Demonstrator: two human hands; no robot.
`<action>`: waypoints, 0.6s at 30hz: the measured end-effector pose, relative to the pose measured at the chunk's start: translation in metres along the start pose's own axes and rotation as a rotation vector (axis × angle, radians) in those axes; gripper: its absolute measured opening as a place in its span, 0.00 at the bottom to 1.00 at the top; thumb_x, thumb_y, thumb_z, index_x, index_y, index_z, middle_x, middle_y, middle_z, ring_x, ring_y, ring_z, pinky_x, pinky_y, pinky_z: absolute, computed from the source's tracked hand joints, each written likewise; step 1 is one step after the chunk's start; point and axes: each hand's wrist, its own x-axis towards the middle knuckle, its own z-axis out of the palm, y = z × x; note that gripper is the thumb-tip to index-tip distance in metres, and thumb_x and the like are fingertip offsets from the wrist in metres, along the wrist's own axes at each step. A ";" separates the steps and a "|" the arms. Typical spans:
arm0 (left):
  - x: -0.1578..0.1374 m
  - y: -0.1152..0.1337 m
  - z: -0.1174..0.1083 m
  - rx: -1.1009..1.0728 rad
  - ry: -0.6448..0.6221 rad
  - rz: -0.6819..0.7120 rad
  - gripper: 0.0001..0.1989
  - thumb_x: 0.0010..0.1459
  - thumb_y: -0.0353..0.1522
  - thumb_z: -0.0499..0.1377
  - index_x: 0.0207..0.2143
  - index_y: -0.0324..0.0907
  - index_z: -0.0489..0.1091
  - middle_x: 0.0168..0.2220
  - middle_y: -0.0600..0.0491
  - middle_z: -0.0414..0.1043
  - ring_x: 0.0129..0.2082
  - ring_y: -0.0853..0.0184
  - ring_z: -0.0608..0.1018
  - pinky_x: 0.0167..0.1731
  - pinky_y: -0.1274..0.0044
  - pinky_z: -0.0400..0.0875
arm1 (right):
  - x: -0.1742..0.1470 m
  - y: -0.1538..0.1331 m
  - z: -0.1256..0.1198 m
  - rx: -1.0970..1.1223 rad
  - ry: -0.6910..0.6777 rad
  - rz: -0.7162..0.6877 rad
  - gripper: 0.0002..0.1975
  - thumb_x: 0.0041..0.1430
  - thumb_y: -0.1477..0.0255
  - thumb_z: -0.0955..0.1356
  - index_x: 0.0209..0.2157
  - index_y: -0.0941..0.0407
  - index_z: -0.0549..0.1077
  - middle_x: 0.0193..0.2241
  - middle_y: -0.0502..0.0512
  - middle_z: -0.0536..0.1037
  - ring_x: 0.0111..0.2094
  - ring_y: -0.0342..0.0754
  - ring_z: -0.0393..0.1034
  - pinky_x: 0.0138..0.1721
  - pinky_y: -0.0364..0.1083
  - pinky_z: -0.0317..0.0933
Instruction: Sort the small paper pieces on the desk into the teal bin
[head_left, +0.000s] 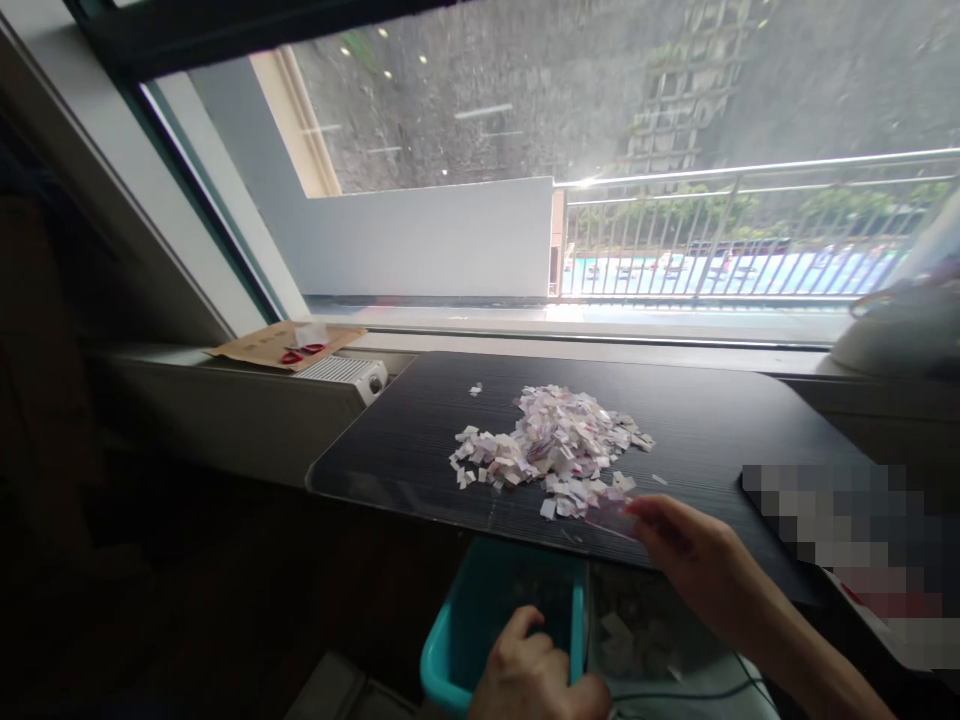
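A loose pile of small white paper scraps [566, 435] sits around the middle of the dark wood-grain tabletop [712, 410], spreading toward its near edge, with a few bits lying apart at the far left. At the pile's near right side is a thin, translucent card [611, 517], one end just beside or touching the outermost scraps.

The right hand [694, 550] holds that card by its right end, thumb and forefinger closed narrowly on it, the other fingers folded toward the palm. Below the table edge, the left hand [536, 675] is at the near side of a teal plastic bin [450, 635]. Its fingers are bent, the forefinger curled over the opening; whether they grip the rim cannot be told. Right of the bin, more paper pieces [619, 640] lie in shadow.

Farther off, on the left of the windowsill, red-handled scissors [304, 352] rest on a flat brown paper envelope or sheet [255, 345], near a white slatted radiator [341, 372]. Beyond the window glass runs a metal railing [697, 240].
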 end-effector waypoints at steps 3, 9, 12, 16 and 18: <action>-0.004 -0.005 -0.006 -0.017 -0.035 -0.027 0.12 0.53 0.29 0.53 0.18 0.44 0.60 0.10 0.59 0.55 0.14 0.70 0.58 0.33 0.74 0.61 | 0.000 0.004 0.000 0.003 0.033 0.030 0.14 0.59 0.62 0.63 0.40 0.55 0.73 0.31 0.51 0.79 0.30 0.45 0.72 0.32 0.41 0.65; -0.010 -0.008 -0.011 -0.008 -0.057 -0.078 0.14 0.57 0.34 0.51 0.19 0.44 0.63 0.11 0.59 0.54 0.15 0.70 0.58 0.33 0.74 0.61 | 0.005 -0.010 0.014 -0.016 -0.032 -0.045 0.13 0.60 0.64 0.61 0.36 0.55 0.74 0.28 0.50 0.78 0.27 0.44 0.70 0.29 0.41 0.63; -0.011 -0.007 -0.011 -0.001 -0.057 -0.081 0.14 0.57 0.32 0.51 0.18 0.44 0.63 0.11 0.58 0.54 0.15 0.70 0.58 0.32 0.75 0.61 | 0.005 -0.007 0.012 -0.061 0.036 -0.015 0.12 0.59 0.64 0.62 0.37 0.55 0.74 0.25 0.50 0.77 0.24 0.44 0.69 0.26 0.41 0.62; -0.014 -0.004 -0.009 -0.034 -0.079 -0.091 0.16 0.59 0.33 0.47 0.19 0.45 0.63 0.11 0.58 0.54 0.15 0.69 0.59 0.31 0.75 0.61 | 0.008 -0.003 0.007 -0.042 0.109 0.009 0.13 0.59 0.63 0.63 0.38 0.55 0.73 0.27 0.51 0.77 0.25 0.44 0.69 0.28 0.41 0.63; -0.017 -0.003 -0.008 -0.049 -0.098 -0.090 0.15 0.59 0.34 0.47 0.20 0.45 0.64 0.12 0.58 0.54 0.15 0.69 0.59 0.32 0.74 0.62 | 0.011 -0.004 0.008 -0.027 0.111 -0.003 0.14 0.60 0.62 0.62 0.38 0.55 0.73 0.27 0.51 0.77 0.26 0.44 0.70 0.28 0.42 0.63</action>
